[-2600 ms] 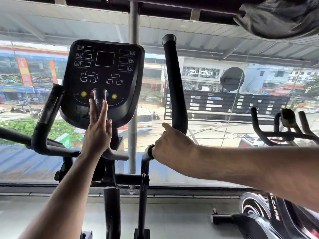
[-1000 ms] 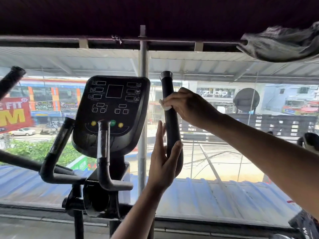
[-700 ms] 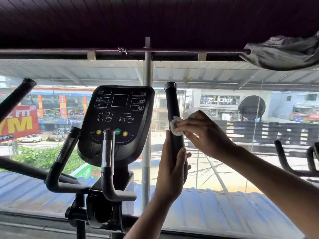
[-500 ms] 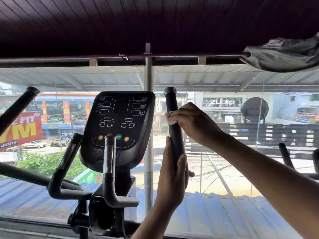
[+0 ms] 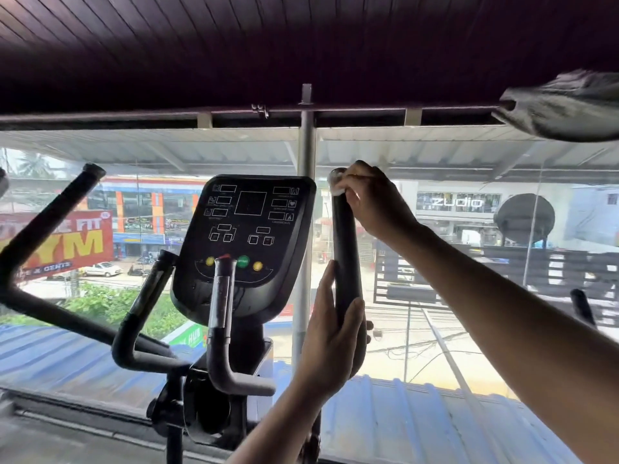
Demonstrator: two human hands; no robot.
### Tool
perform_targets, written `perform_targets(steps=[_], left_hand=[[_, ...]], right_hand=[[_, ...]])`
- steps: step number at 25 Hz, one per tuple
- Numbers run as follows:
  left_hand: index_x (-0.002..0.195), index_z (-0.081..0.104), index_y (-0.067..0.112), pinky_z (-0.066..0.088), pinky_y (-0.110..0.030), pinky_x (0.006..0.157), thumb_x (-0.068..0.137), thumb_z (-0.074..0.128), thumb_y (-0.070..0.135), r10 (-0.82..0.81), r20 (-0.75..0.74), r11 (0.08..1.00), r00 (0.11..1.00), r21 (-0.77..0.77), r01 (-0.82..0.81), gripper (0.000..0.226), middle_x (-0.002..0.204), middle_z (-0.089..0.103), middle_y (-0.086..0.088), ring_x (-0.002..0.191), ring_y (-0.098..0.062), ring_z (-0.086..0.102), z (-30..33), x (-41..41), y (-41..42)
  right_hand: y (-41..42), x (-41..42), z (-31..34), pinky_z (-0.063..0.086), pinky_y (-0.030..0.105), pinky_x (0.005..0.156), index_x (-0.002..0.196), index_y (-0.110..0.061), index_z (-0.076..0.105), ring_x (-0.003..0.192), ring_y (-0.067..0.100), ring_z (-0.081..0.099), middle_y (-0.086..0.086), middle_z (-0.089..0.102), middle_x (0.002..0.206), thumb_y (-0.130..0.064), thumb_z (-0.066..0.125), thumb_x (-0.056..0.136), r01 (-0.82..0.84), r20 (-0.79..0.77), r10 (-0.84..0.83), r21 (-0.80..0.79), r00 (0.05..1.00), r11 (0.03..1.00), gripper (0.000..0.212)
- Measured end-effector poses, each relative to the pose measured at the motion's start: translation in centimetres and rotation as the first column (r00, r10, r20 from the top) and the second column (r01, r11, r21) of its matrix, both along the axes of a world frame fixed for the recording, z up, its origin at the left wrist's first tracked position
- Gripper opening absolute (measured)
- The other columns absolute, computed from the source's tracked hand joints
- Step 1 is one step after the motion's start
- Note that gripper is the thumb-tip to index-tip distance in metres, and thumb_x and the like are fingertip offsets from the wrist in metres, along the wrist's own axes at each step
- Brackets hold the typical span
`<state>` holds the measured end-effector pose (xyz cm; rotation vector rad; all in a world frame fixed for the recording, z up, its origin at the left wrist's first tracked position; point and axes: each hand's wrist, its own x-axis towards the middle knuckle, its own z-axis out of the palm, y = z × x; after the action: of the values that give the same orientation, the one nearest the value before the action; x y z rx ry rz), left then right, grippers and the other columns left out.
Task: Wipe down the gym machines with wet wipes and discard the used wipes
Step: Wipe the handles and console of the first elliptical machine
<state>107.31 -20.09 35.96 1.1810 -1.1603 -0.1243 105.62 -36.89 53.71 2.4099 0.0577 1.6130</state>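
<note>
Wipe [image 5: 336, 186], white and bunched, sits at the top of the right handle [image 5: 346, 259], pressed there by your right hand [image 5: 375, 204], whose fingers are curled over it and the handle's cap. Your left hand [image 5: 330, 336] holds the same handle lower down, palm against its left side, thumb across the front and fingers wrapped behind.

Left of the handle is the console [image 5: 248, 242]; its green button [image 5: 243, 261] carries small lettering too blurred to be sure of, with a yellow button [image 5: 210, 261] and another yellow one on either side. A short grip [image 5: 221, 296] rises in front of the console's lower edge, and a second short grip [image 5: 147, 296] stands further left. The left handle [image 5: 50, 222] slants up far left of the console.

Through the glass behind the handle you can read "zudio" on a shopfront [image 5: 457, 202] to the right, and "FIT", "YM" and "GENTS" on a red sign [image 5: 67, 242] to the left. A grey cloth [image 5: 566, 108] hangs on the rail above, to the right.
</note>
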Motion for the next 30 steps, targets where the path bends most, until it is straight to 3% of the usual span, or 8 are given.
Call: perform_targets(steps=[3, 6, 8, 12, 17, 23, 26, 30], left_hand=[[0.153, 0.024, 0.055, 0.051, -0.054, 0.105, 0.096, 0.055, 0.051, 0.098, 0.035, 0.995, 0.995, 0.009, -0.098, 0.065, 0.138, 0.064, 0.003, 0.121, -0.024, 0.065, 0.8, 0.5, -0.4], [0.158, 0.025, 0.042, 0.055, -0.042, 0.099, 0.097, 0.055, 0.042, 0.127, 0.046, 0.992, 0.991, -0.005, -0.127, 0.067, 0.129, 0.064, 0.027, 0.113, -0.017, 0.07, 1.3, 0.2, -0.9], [0.159, 0.027, 0.032, 0.053, -0.018, 0.089, 0.103, 0.053, 0.031, 0.163, 0.07, 0.987, 0.984, -0.022, -0.162, 0.062, 0.12, 0.057, 0.047, 0.105, -0.001, 0.07, 1.3, -0.5, -1.1], [0.157, 0.031, 0.04, 0.054, -0.017, 0.079, 0.099, 0.051, 0.036, 0.296, 0.122, 0.955, 0.947, -0.067, -0.29, 0.062, 0.124, 0.059, 0.036, 0.088, -0.006, 0.073, 0.6, -1.0, -0.8], [0.156, 0.024, 0.053, 0.053, -0.037, 0.102, 0.099, 0.04, 0.058, 0.406, 0.244, 0.911, 0.881, -0.032, -0.411, 0.059, 0.148, 0.046, 0.03, 0.124, -0.007, 0.062, -0.3, -0.6, -0.6], [0.154, 0.043, 0.034, 0.032, -0.019, 0.113, 0.106, 0.034, 0.056, 0.58, 0.605, 0.788, 0.546, -0.248, -0.564, 0.054, 0.152, 0.042, 0.018, 0.137, 0.0, 0.041, 8.5, 4.9, 0.0], [0.156, 0.042, 0.034, 0.008, -0.005, 0.112, 0.107, 0.037, 0.048, 0.458, 0.805, 0.799, 0.376, -0.187, -0.572, 0.052, 0.159, 0.041, 0.006, 0.143, -0.007, 0.034, 16.0, 7.8, -2.0], [0.155, 0.045, 0.034, 0.025, -0.033, 0.122, 0.105, 0.032, 0.054, 0.203, 0.939, 0.858, 0.278, -0.034, -0.512, 0.055, 0.164, 0.035, 0.004, 0.148, -0.016, 0.034, 19.2, 10.7, -5.7]], right_hand=[[-2.4, -0.6, -2.2, 0.059, 0.036, 0.084, 0.094, -0.018, 0.079, 0.088, 0.015, 0.072, -0.002, 0.075, 0.097, -0.022, 0.067, 0.094, -0.21, 0.132, 0.172, 0.371, 0.976, 0.905, 0.012], [-3.4, 0.8, -3.4, 0.056, 0.037, 0.081, 0.087, -0.019, 0.078, 0.088, 0.022, 0.073, 0.002, 0.078, 0.088, -0.032, 0.074, 0.089, -0.593, 0.526, 0.311, 0.783, 0.792, 0.186, 0.013], [-2.5, 2.6, -3.3, 0.055, 0.038, 0.079, 0.095, -0.008, 0.07, 0.091, 0.029, 0.066, 0.009, 0.072, 0.092, -0.019, 0.068, 0.096, -0.628, 0.662, 0.373, 0.745, 0.65, -0.225, 0.011], [-0.3, 4.4, -3.4, 0.058, 0.048, 0.095, 0.11, 0.007, 0.064, 0.089, 0.038, 0.071, 0.027, 0.071, 0.099, -0.005, 0.051, 0.1, -0.585, 0.841, 0.384, 0.541, 0.381, -0.604, 0.02], [-1.3, 2.9, -7.5, 0.055, 0.043, 0.084, 0.112, 0.021, 0.055, 0.097, 0.036, 0.064, 0.035, 0.059, 0.111, -0.002, 0.066, 0.076, -0.555, 0.707, 0.614, 0.685, 0.351, -0.471, 0.043], [-0.3, 1.1, -5.9, 0.055, 0.027, 0.061, 0.099, -0.003, 0.064, 0.072, 0.019, 0.06, 0.015, 0.059, 0.085, -0.005, 0.063, 0.095, -0.631, 0.772, 0.516, 0.617, 0.371, -0.47, 0.005], [0.9, -0.3, -7.3, 0.058, 0.03, 0.067, 0.097, -0.005, 0.067, 0.077, 0.019, 0.068, 0.01, 0.067, 0.086, -0.012, 0.062, 0.099, -0.606, 0.732, 0.54, 0.665, 0.416, -0.436, 0.009], [2.1, -1.5, -9.5, 0.058, 0.031, 0.067, 0.105, -0.001, 0.067, 0.078, 0.02, 0.071, 0.011, 0.071, 0.087, -0.012, 0.061, 0.101, -0.591, 0.736, 0.521, 0.668, 0.433, -0.453, 0.013]])
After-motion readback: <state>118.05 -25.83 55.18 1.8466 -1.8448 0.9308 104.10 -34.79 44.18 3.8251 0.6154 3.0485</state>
